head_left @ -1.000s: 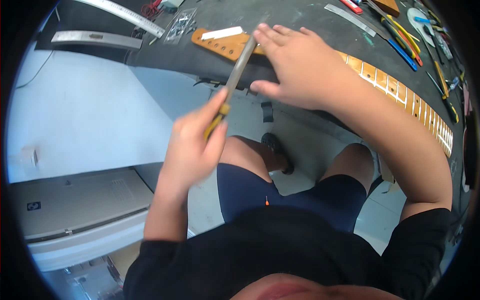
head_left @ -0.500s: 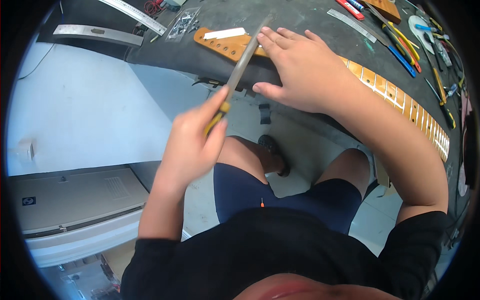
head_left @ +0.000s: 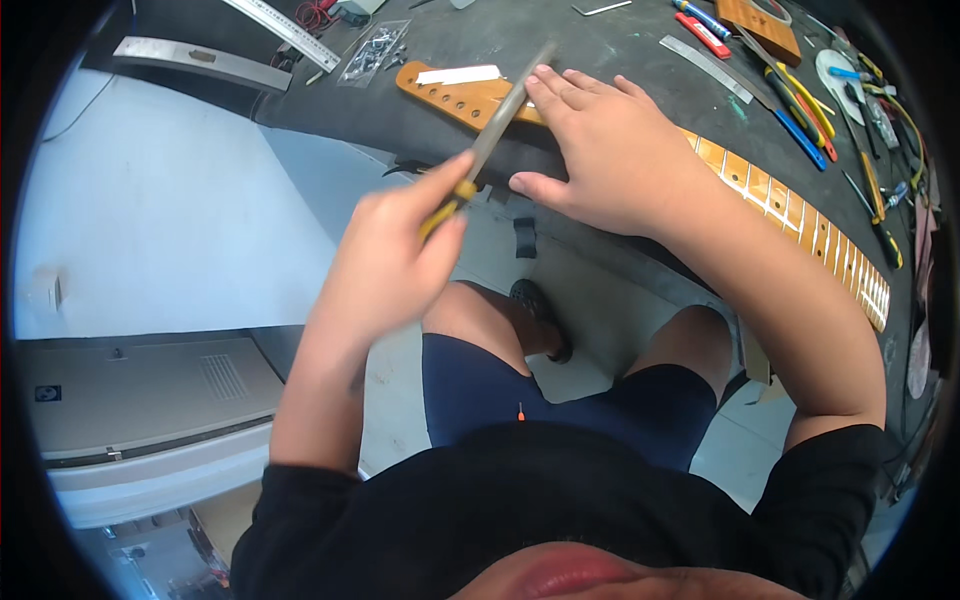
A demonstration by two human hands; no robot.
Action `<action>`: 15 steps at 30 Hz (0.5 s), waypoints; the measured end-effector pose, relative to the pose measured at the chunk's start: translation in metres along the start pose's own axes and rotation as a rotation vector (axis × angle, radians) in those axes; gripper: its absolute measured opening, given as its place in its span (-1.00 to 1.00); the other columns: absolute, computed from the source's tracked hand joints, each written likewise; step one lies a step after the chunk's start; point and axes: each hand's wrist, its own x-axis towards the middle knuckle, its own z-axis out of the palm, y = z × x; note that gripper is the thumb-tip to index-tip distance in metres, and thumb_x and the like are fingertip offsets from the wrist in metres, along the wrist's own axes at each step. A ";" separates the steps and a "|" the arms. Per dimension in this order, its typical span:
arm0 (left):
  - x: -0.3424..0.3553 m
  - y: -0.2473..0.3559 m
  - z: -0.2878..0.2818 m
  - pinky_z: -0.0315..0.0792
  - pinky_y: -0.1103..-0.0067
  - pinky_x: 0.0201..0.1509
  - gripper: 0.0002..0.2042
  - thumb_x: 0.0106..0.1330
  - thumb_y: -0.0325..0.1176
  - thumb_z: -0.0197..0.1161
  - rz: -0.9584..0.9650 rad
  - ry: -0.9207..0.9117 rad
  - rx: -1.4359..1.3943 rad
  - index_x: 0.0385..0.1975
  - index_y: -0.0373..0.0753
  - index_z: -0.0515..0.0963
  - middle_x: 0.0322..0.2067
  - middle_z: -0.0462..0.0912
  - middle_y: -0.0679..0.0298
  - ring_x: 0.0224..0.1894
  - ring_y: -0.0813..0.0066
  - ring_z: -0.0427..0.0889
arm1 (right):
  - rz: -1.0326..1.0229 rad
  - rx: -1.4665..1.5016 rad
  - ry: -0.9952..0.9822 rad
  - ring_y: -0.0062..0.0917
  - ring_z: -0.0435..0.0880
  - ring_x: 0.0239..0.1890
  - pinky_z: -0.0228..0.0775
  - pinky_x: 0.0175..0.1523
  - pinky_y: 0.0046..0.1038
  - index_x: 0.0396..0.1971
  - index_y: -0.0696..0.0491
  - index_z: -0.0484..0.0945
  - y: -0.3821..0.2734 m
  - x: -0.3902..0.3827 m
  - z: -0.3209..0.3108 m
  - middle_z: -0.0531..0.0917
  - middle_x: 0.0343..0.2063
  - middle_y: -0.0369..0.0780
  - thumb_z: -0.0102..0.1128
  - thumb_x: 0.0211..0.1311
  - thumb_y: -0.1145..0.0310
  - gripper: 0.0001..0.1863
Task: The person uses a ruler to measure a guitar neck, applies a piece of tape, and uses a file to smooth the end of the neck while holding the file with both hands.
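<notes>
A guitar neck point(head_left: 806, 212) lies along the near edge of the dark workbench, its headstock point(head_left: 440, 97) at the left and its white-striped fretboard running right. My left hand point(head_left: 395, 245) is closed around the yellow-and-black handle of a file point(head_left: 503, 118). The file's long grey blade slants across the neck where headstock and fretboard meet, blurred at its tip. My right hand point(head_left: 618, 150) rests flat on the neck with fingers stretched, fingertips next to the blade; it covers part of the fretboard. A white strip point(head_left: 458, 75) lies on the headstock.
Beside the headstock is a clear bag of small metal parts point(head_left: 372, 52). Farther left are a metal straightedge point(head_left: 200, 60) and a ruler point(head_left: 285, 35). Pliers point(head_left: 790, 92), a short steel ruler point(head_left: 706, 68) and a wooden block point(head_left: 760, 28) lie at the back right.
My left hand and the file have moved a little forward and to the right across the neck. My right hand stays in place on it. The whole view has shifted slightly.
</notes>
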 end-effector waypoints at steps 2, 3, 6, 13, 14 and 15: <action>0.018 0.009 -0.001 0.61 0.45 0.27 -0.48 0.46 -0.58 0.29 -0.146 -0.057 -0.016 0.45 -0.34 0.60 0.09 0.86 -0.08 0.12 0.23 0.88 | -0.011 0.004 0.017 -0.16 0.44 0.64 0.24 0.69 0.08 0.60 0.24 0.38 0.000 0.000 -0.002 0.47 0.61 -0.02 0.36 0.45 -0.25 0.00; 0.008 0.004 -0.001 0.61 0.46 0.26 -0.48 0.47 -0.58 0.29 -0.080 -0.018 -0.013 0.45 -0.34 0.60 0.08 0.86 -0.08 0.11 0.26 0.87 | -0.017 0.016 0.010 -0.16 0.44 0.64 0.24 0.69 0.08 0.60 0.24 0.38 -0.002 0.001 -0.004 0.47 0.61 -0.02 0.36 0.45 -0.25 0.00; -0.019 -0.015 0.006 0.60 0.48 0.26 -0.47 0.48 -0.57 0.31 0.057 -0.004 -0.073 0.47 -0.34 0.58 0.09 0.85 -0.04 0.13 0.31 0.85 | 0.009 -0.021 -0.027 -0.15 0.44 0.64 0.24 0.69 0.08 0.60 0.24 0.37 0.006 -0.002 -0.001 0.46 0.61 -0.02 0.36 0.45 -0.24 0.00; 0.005 -0.014 0.006 0.62 0.45 0.22 -0.43 0.44 -0.63 0.27 -0.002 0.002 -0.065 0.48 -0.34 0.59 0.08 0.86 -0.04 0.04 0.36 0.83 | -0.026 0.016 0.004 -0.14 0.42 0.65 0.25 0.68 0.08 0.60 0.25 0.37 0.005 -0.001 -0.006 0.47 0.60 -0.01 0.35 0.46 -0.22 -0.01; -0.004 -0.020 0.011 0.62 0.46 0.19 -0.43 0.44 -0.64 0.26 0.042 0.017 -0.062 0.49 -0.33 0.58 0.06 0.87 -0.02 -0.01 0.40 0.82 | -0.015 0.005 0.001 -0.14 0.42 0.65 0.25 0.68 0.08 0.60 0.25 0.37 0.009 -0.003 -0.005 0.47 0.60 -0.01 0.35 0.46 -0.22 -0.01; -0.026 -0.030 0.012 0.61 0.51 0.10 -0.43 0.46 -0.63 0.27 0.080 0.020 -0.070 0.50 -0.33 0.57 0.04 0.87 0.04 -0.11 0.44 0.79 | -0.011 0.002 -0.024 -0.14 0.42 0.65 0.25 0.68 0.08 0.60 0.25 0.37 0.007 -0.004 -0.005 0.47 0.60 -0.01 0.36 0.45 -0.21 -0.01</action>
